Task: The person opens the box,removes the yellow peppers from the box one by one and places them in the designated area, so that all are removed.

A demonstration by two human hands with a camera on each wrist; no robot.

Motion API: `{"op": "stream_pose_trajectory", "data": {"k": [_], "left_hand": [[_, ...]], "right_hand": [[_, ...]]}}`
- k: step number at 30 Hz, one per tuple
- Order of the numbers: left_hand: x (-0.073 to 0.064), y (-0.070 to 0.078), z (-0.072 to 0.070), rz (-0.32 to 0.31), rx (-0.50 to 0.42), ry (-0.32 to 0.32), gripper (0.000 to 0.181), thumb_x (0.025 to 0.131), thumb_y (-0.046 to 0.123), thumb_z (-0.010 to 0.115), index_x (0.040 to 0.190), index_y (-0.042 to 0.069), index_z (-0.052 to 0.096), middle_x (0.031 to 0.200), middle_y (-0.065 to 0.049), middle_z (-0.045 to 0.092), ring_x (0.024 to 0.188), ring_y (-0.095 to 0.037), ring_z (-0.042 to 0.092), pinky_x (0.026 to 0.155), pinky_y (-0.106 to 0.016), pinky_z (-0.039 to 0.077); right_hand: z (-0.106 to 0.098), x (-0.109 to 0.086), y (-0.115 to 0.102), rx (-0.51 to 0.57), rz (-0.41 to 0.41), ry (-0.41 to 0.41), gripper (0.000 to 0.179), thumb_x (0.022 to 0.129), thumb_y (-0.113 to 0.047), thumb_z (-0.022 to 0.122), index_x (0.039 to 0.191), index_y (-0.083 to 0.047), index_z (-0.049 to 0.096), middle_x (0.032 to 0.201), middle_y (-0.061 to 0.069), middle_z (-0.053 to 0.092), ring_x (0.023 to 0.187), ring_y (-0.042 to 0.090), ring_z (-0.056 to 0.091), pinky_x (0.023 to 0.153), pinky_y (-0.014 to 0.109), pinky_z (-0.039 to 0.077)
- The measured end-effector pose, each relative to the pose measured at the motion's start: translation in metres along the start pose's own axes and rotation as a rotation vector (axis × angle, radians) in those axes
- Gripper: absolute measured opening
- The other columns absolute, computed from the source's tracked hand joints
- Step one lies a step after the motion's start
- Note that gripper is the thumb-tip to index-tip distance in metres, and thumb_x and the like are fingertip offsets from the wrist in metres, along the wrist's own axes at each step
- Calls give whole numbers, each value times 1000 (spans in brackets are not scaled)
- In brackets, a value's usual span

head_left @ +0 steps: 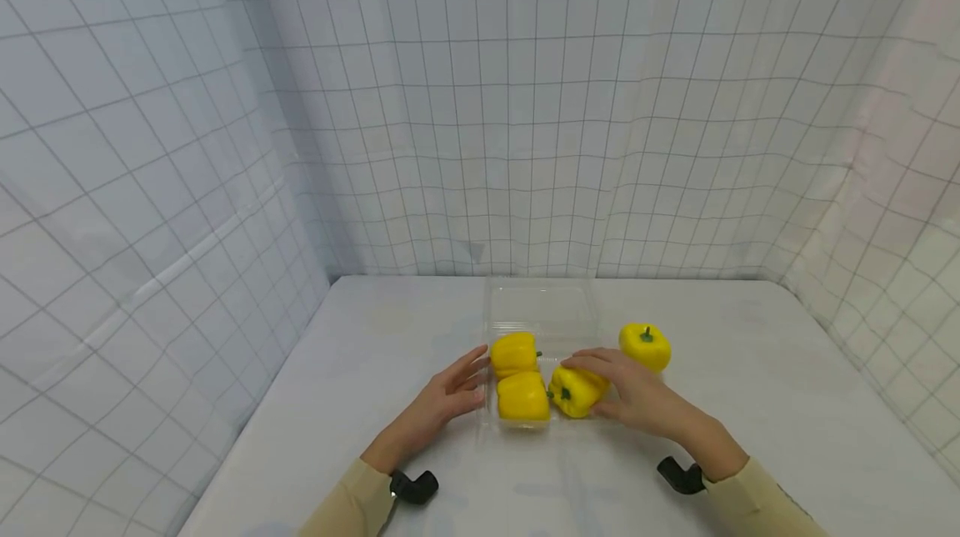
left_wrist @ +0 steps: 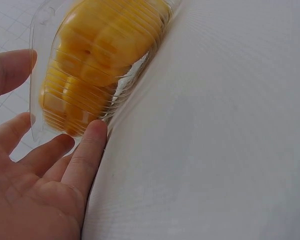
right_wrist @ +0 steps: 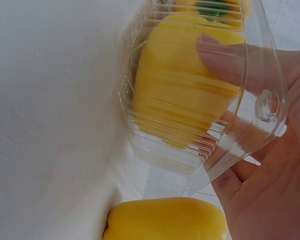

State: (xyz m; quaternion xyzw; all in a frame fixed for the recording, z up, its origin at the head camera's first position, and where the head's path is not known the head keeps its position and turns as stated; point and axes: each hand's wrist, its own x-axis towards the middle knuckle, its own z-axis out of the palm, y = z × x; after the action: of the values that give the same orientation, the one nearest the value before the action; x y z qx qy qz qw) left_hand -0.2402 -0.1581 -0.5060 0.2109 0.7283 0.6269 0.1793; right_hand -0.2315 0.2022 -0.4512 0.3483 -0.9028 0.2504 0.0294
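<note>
A clear plastic clamshell box (left_wrist: 40, 115) stands on the table, its hinged lid (head_left: 542, 303) laid back behind it. Two yellow bell peppers (head_left: 514, 354) (head_left: 522, 398) sit in its left half, one behind the other, stems pointing right. My right hand (head_left: 637, 391) grips a third yellow bell pepper (right_wrist: 190, 80) inside the right half, thumb on its near side, seen through the clear wall. Fingers spread, my left hand (head_left: 442, 399) rests at the box's left side, fingertips right at its wall and rim.
Another yellow bell pepper (head_left: 645, 346) lies on the white table (head_left: 390, 312) to the right of the box, behind my right hand. White grid-patterned curtains (head_left: 510, 103) hang behind and along both sides. A black wrist camera (head_left: 414, 488) is strapped to each wrist.
</note>
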Motion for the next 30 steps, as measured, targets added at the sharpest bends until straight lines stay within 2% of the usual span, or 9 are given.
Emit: {"op": "stream_pose_trajectory", "data": {"k": [14,20,30], "left_hand": [[0,2,1,-20,11,8,69,103,26,58,161,35,22,161,7,31,146,-23,34,113,-48,36],[0,4,1,-10,12,10,69,104,26,57,161,35,21,161,7,31,146,-24,34,113,-51,35],[0,5,0,-18,8,8,69,103,26,58,161,35,22,161,7,31,146,-21,35,113,-49,36]], "right_hand": [[3,1,3,11,-17,9,77,76,-5,88,140,-31,56,140,-12,53,128,17,52,104,47,47],[0,2,1,8,-8,-3,77,77,-7,88,143,-30,53,141,-11,52,129,17,50,105,47,46],[0,1,1,-6,-7,-4,77,79,-8,87,144,-31,52,140,-6,52,127,20,51,105,48,46]]}}
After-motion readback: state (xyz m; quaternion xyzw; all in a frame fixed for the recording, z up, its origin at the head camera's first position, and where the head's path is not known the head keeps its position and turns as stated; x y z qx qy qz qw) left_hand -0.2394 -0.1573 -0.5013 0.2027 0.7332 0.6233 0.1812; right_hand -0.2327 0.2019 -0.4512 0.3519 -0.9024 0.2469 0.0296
